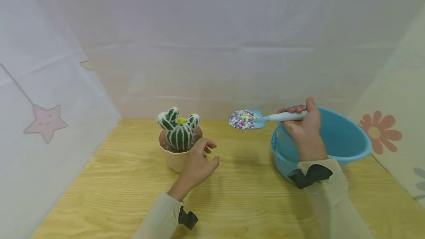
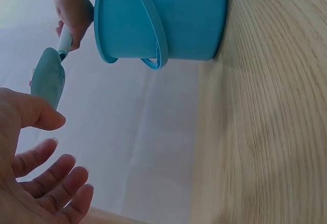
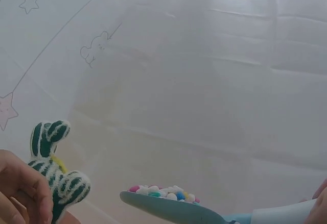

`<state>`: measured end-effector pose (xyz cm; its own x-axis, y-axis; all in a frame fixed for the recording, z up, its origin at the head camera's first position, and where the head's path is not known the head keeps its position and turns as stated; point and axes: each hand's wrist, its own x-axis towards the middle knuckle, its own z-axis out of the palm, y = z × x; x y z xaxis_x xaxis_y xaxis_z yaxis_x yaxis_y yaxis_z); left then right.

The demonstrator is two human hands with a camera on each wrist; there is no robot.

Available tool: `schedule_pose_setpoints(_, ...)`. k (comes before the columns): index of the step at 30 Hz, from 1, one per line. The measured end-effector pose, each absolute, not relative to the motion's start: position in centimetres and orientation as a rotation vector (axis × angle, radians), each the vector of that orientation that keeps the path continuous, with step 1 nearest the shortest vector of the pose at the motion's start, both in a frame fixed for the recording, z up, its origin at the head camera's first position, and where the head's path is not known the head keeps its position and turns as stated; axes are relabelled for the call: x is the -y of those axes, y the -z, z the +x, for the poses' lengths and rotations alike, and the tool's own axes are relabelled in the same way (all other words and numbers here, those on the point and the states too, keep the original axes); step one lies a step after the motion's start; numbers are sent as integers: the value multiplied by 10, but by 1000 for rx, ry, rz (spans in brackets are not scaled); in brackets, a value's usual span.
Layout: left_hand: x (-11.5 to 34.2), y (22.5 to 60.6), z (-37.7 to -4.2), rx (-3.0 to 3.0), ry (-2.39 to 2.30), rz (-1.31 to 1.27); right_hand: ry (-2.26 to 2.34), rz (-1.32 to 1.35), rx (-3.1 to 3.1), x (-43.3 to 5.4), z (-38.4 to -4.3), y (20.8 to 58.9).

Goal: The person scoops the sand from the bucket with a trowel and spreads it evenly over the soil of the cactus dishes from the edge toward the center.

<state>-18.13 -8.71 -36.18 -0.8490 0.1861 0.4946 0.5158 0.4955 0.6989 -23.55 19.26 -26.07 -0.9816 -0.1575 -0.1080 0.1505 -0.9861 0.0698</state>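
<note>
As the head camera looks down on the wooden table [image 1: 245, 202], we find the right hand [image 1: 307, 128] with its fingers curled round the white handle [image 1: 280, 116] of a blue shovel [image 1: 267, 118], whose blade [image 1: 259, 121] carries multicoloured pellets [image 1: 241, 120] above the tabletop, between a potted cactus [image 1: 179, 137] and a blue bucket [image 1: 348, 132]. The left hand [image 1: 199, 161], well apart from the right, is relaxed beside the peach pot [image 1: 173, 159]; we cannot tell whether it touches the pot. In the left wrist view, turned sideways, we see the left thumb and loosely bent fingers parted, the shovel's underside beyond them, and the bucket upright with its carrying handle [image 2: 153, 22] lowered against the side. In the right wrist view, we note the blade seen side-on, heaped with pellets, and the knitted cactus at lower left behind the left hand; stars [image 3: 29, 3] decorate the pale backdrop [image 3: 194, 106].
</note>
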Motion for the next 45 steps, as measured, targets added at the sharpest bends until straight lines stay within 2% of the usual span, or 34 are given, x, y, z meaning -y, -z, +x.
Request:
schedule_pose_setpoints(28, 137, 358, -166, 2279, 1171, -444, 2965, 136, 23, -142, -245, 266)
schedule_pose_setpoints(45, 166, 356, -172, 2255, 1201, -84, 2955, 255, -118, -118, -249, 273)
